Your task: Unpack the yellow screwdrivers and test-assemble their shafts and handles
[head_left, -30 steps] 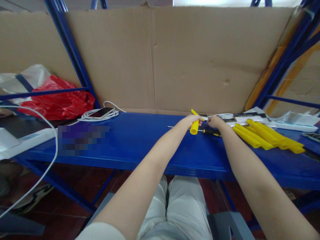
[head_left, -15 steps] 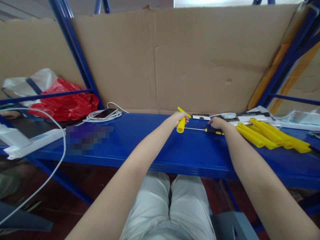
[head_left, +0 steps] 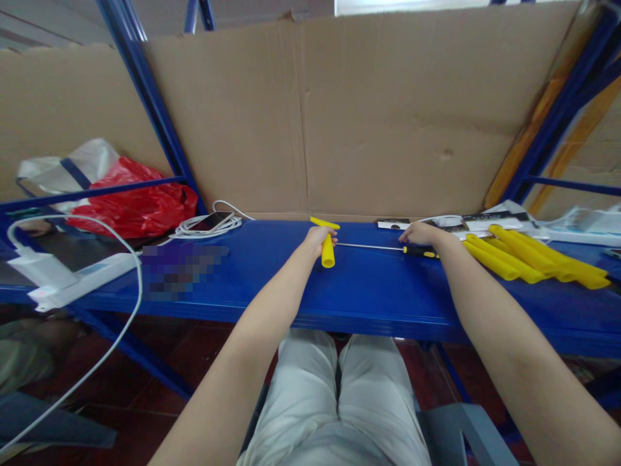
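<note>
My left hand (head_left: pixel 317 239) is closed round a yellow T-shaped piece (head_left: pixel 328 255), whose hollow tube end points toward me and whose thin crossbar shows past the fingers. A screwdriver (head_left: pixel 418 252) with a black and yellow handle lies on the blue table (head_left: pixel 369 285), its long metal shaft reaching left to near the yellow piece. My right hand (head_left: pixel 421 234) rests on the tabletop just behind the screwdriver handle. Its fingertips are pinched together low on the surface; anything between them is too small to make out.
Several yellow tubes (head_left: pixel 538 255) lie in a pile at the right, beside black-and-white packets (head_left: pixel 499 221). A power strip (head_left: pixel 87 278), a phone (head_left: pixel 211 221) with a coiled white cable, and a red bag (head_left: pixel 140 200) are at the left. A cardboard sheet (head_left: pixel 363 116) stands behind.
My left hand has moved left with the yellow piece, away from my right hand. More of the screwdriver's shaft shows. My right hand's fingers have drawn together above the handle.
</note>
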`<state>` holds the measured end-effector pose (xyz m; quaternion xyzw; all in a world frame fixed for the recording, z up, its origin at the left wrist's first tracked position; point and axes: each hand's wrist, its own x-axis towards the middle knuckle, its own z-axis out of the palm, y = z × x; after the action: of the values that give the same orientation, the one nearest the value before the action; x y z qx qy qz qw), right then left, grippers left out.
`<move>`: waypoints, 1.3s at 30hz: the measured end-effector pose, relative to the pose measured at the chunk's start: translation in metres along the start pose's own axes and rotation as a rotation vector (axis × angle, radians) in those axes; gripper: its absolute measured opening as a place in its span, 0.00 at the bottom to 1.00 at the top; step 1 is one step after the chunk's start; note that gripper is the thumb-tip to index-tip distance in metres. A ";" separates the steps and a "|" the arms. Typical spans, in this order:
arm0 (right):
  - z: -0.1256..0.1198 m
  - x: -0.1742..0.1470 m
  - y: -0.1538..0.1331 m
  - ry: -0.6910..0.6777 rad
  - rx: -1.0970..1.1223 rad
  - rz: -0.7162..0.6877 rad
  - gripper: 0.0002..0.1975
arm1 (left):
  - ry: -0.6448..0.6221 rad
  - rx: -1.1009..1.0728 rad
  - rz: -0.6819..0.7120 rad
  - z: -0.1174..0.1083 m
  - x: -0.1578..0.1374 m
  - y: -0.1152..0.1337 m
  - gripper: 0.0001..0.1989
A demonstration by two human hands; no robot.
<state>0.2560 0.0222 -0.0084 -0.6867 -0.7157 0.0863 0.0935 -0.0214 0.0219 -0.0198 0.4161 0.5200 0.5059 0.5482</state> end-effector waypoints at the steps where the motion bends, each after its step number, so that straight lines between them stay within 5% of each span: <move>1: 0.001 0.001 0.001 0.001 -0.008 -0.002 0.20 | -0.004 -0.006 0.000 0.001 -0.001 0.000 0.09; 8: 0.007 0.006 0.007 0.038 -0.084 -0.010 0.22 | -0.041 -0.012 -0.007 0.006 -0.013 0.005 0.09; 15: 0.010 0.012 0.016 0.255 -0.127 0.105 0.26 | -0.047 -0.018 -0.008 0.006 -0.012 0.003 0.08; 27: 0.020 0.051 0.025 0.088 -0.066 0.059 0.22 | -0.026 0.000 -0.024 0.005 -0.011 0.001 0.09; 39: 0.009 0.027 0.046 0.089 -0.014 0.034 0.24 | -0.050 0.034 -0.004 0.006 -0.014 0.001 0.10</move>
<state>0.2972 0.0515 -0.0281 -0.7027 -0.6995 0.0523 0.1188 -0.0146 0.0089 -0.0160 0.4368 0.5153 0.4854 0.5550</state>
